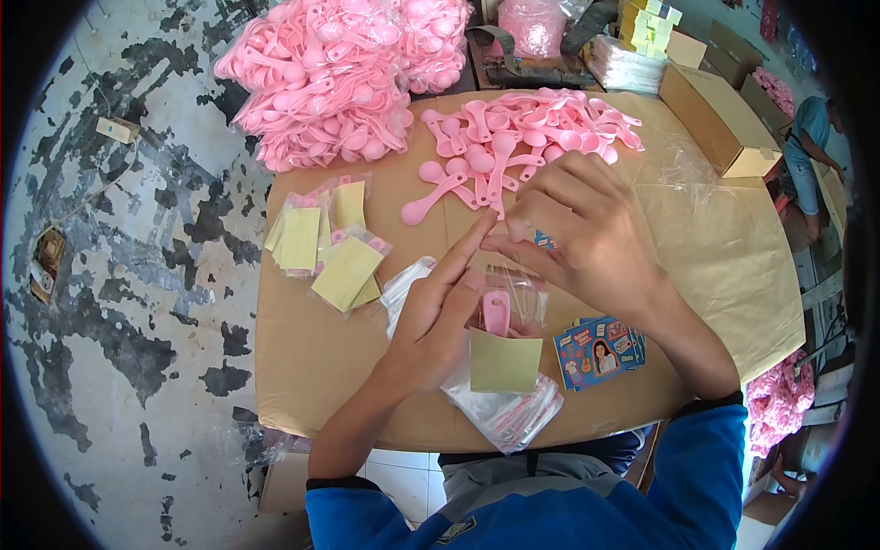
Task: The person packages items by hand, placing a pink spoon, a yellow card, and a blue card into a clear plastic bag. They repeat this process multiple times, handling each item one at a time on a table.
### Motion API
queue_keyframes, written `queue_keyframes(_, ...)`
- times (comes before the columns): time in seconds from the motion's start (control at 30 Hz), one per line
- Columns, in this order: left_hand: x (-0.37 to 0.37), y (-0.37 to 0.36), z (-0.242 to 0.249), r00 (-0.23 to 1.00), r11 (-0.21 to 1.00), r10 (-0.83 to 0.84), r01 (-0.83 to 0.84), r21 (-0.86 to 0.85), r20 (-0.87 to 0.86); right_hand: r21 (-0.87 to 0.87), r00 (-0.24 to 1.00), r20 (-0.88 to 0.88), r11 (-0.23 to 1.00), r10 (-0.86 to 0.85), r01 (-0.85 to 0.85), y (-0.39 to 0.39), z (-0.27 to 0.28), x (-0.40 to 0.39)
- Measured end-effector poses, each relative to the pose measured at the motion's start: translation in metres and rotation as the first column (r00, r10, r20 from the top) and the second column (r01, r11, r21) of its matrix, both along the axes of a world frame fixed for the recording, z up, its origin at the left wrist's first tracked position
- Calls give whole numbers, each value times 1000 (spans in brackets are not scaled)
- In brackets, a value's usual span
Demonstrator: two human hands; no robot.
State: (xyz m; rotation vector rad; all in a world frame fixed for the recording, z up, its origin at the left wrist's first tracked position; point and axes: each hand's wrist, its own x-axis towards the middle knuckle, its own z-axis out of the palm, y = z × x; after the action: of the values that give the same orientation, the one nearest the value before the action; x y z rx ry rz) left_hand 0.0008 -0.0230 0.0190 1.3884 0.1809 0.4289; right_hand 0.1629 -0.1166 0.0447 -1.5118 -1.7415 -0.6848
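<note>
Filled bags [346, 273]: a few, on the left.
Loose spoons [502, 158]: a big heap, not bagged.
Left hand [423, 332]: pinches a clear bag [528, 291], pink spoon [496, 313] seemingly inside.
Right hand [591, 225]: fingers curled; can't tell what they pinch.

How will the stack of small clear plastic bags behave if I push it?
The clear plastic bags will probably slide apart, since their film shines and their edges fan out. They seem floppy and light: the film looks thin.

Head camera, worn above the table [752, 275], faces forward and down at near range; wide round view includes floor [137, 275] at frame left
</note>
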Motion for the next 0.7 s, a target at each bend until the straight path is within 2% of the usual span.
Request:
queue_keyframes(0.1,-2,12,-6,999,979,-43,44,199,-11,-76,999,-29,997,15,-17,1,-1,2)
queue_keyframes(0.2,-3,13,-5,999,890,46,-32,455,-19,-143,939,-335,982,70,-124,3,-5,-1)
queue_keyframes(0.23,-5,12,-6,996,874,78,-53,483,-33,-211,862,-496,948,105,-237,1,-5,0)
queue_keyframes(0.3,-5,12,-6,996,885,87,-63,461,-32,-274,631,-769,837,105,-473,-5,-2,5)
queue_keyframes(0.4,-4,12,-8,999,951,42,-34,307,-19,-192,657,-732,870,181,-453,-4,3,5)
queue_keyframes(0.47,-4,14,-15,998,978,36,-22,207,-61,-205,722,-675,902,152,-381,-5,5,2)
queue_keyframes(0.5,-3,13,-14,999,981,47,-41,190,-26,-209,753,-644,916,135,-343,-5,6,0)
queue_keyframes(0.57,-2,10,-9,997,985,69,-75,156,43,-160,946,-305,973,114,-168,-2,4,2)
queue_keyframes(0.6,-2,11,-11,996,976,70,-81,203,60,-109,990,-117,990,74,-87,-1,2,2)
queue_keyframes(0.7,-1,14,-15,992,940,78,-106,325,99,-74,1000,-30,997,5,-7,0,0,-1)
